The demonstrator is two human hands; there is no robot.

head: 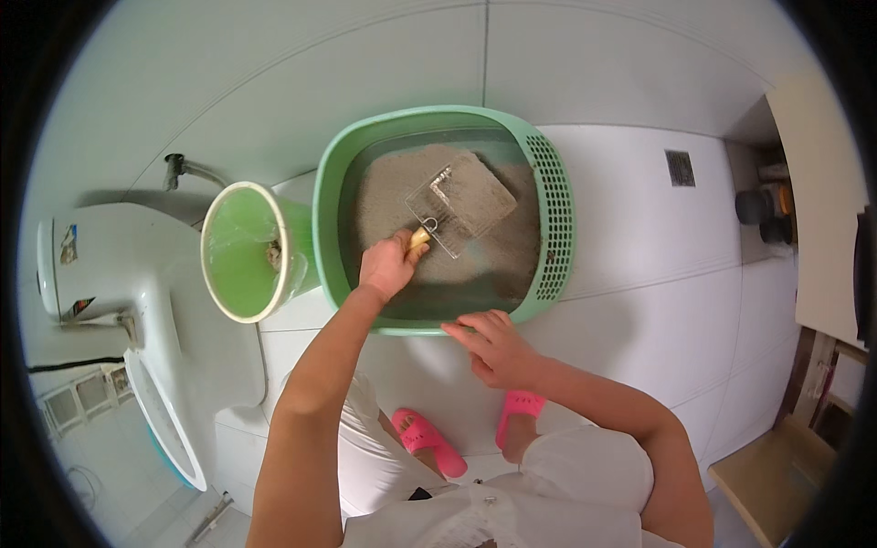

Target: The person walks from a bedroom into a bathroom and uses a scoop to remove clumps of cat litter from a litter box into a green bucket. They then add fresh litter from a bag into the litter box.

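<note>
A green plastic litter box (445, 331) with a perforated right edge holds grey-brown cat litter (397, 185). My left hand (390, 264) is closed around the yellowish handle (419, 238) of a litter scoop, whose wire or clear basket (419, 198) lies over the litter. A thick heap of litter (479, 192) covers much of the basket. My right hand (497, 346) rests its fingertips at the box's near rim, fingers somewhat spread. Just left of the box, a green bin (243, 281) with a cream rim and clear liner has a small brownish clump (273, 255) inside.
A white toilet (157, 308) stands at the left, below a wall-mounted metal valve (175, 171). A floor drain (680, 168) lies right of the box. Dark jars (754, 207) sit at the far right, above a wooden stool or board (767, 479). Pink slippers (431, 442) are on my feet.
</note>
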